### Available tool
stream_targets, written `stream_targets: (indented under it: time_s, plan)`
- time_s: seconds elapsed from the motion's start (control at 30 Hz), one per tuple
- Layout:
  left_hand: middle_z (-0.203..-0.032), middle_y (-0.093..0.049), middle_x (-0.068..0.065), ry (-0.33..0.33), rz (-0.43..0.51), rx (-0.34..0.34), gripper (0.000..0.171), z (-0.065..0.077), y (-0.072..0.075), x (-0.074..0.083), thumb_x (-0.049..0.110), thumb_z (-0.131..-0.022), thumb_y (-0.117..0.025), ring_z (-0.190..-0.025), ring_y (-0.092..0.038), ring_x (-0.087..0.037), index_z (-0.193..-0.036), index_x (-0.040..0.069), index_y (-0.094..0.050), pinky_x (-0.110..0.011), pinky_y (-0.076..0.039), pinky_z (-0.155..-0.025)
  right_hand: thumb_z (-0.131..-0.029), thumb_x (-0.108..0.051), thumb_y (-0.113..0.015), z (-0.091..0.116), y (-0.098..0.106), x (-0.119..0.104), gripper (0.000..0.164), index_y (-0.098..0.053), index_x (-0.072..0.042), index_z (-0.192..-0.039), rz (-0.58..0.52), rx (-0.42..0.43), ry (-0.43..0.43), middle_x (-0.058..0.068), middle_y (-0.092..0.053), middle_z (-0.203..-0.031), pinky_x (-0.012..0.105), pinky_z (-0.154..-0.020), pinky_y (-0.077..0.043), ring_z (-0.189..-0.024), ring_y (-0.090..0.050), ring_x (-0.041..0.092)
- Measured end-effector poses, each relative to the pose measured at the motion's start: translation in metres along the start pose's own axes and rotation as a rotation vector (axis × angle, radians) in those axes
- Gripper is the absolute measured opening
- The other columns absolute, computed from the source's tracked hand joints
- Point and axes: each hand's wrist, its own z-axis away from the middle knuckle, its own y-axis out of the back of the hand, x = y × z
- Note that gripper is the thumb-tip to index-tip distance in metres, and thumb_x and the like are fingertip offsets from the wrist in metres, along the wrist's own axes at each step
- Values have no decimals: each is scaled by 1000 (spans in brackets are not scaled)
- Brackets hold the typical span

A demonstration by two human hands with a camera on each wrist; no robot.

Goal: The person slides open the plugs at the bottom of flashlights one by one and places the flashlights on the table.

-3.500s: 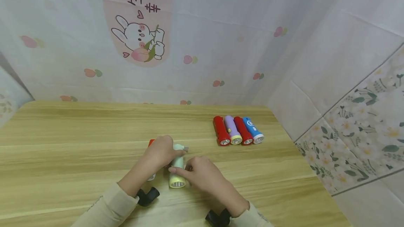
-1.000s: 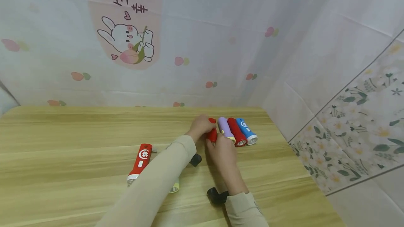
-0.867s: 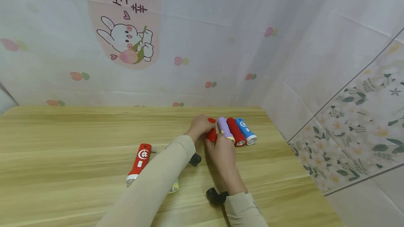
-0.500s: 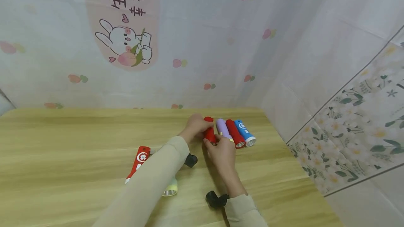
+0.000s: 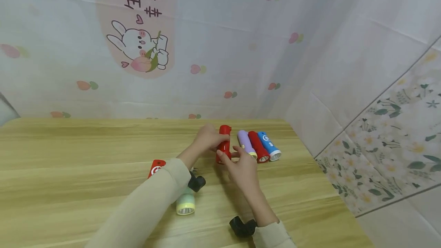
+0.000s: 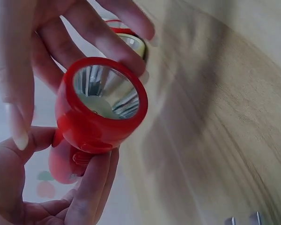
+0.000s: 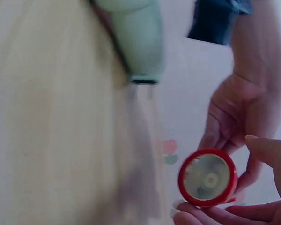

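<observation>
A red flashlight (image 5: pixel 224 147) is held off the wooden table, left of the row it stood in. My left hand (image 5: pixel 210 139) pinches its body between thumb and fingers, back end raised. In the left wrist view the flashlight's red head (image 6: pixel 79 126) points at the camera, showing its reflector. Around that head my right hand (image 5: pixel 245 169) is spread: its fingertips touch the rim, while the thumb stands apart in the right wrist view. Beneath the left forearm lie a mint-green flashlight (image 5: pixel 186 202) with a yellow rim and a red flashlight with a white logo (image 5: pixel 156 166), both partly hidden.
To the right, a purple flashlight (image 5: pixel 244 139), a second plain red flashlight (image 5: pixel 256 145) and a blue flashlight (image 5: pixel 268 145) lie side by side. A printed curtain (image 5: pixel 220 49) hangs behind the table (image 5: pixel 86 141). Black camera mounts (image 5: pixel 242 227) sit at both wrists.
Both hands have left the mint-green flashlight and gone to the row at right. The left hand has taken the leftmost red flashlight and shifted it left, away from the purple one.
</observation>
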Motion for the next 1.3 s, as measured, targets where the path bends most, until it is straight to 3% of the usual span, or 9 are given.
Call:
stream_targets:
  time_s: [0.23,0.37,0.43,0.63,0.9,1.1,1.3]
  plan:
    - [-57,-61,0,-51,-19,-6,34,20,13,10,31,-89,-74,-55,-61,-13,-66,9,-62,-25,-53,-57,-91,-44,-73,-2,12,-12,58,-65,0,-129,-125,-122,-43,20,-75,-107,29,-57,-60,-70,-76,29]
    - [-59,-63,-2,-109,-31,1,33,36,20,13,32,-89,-76,-55,-60,-13,-71,6,-67,-21,-48,-53,-91,-39,-75,0,12,-19,50,-67,-3,-126,-143,-153,-43,14,-76,-101,30,-62,-62,-78,-76,28]
    - [-67,-67,-3,-137,-27,6,31,43,24,13,32,-89,-76,-57,-62,-14,-80,4,-70,-21,-50,-54,-92,-37,-74,2,13,-22,48,-68,-4,-126,-155,-157,-34,13,-76,-102,30,-65,-63,-80,-76,25]
    - [-90,-73,-9,-224,64,-37,37,62,35,8,35,-93,-73,-73,-69,-18,-110,3,-68,-32,-63,-69,-92,-34,-74,14,20,-32,44,-68,-7,-126,-229,-175,12,9,-77,-107,31,-73,-63,-83,-76,17]
    - [-110,-74,-9,-278,227,-69,48,83,55,2,43,-96,-68,-93,-73,-20,-130,9,-64,-39,-63,-82,-90,-36,-76,29,29,-47,46,-67,-13,-129,-292,-247,53,6,-75,-116,36,-83,-63,-93,-77,20]
    - [-117,-73,-9,-297,222,-33,49,97,63,-2,37,-94,-71,-99,-72,-21,-134,9,-62,-38,-63,-83,-91,-30,-76,30,33,-52,42,-66,-16,-129,-222,-329,127,2,-74,-118,38,-87,-63,-102,-74,22]
    - [-111,-75,4,-330,140,58,39,113,69,-2,39,-92,-74,-96,-71,-15,-126,22,-68,-42,-57,-93,-90,-30,-77,25,38,-58,38,-67,-18,-125,-211,-404,189,1,-73,-118,38,-89,-62,-106,-73,22]
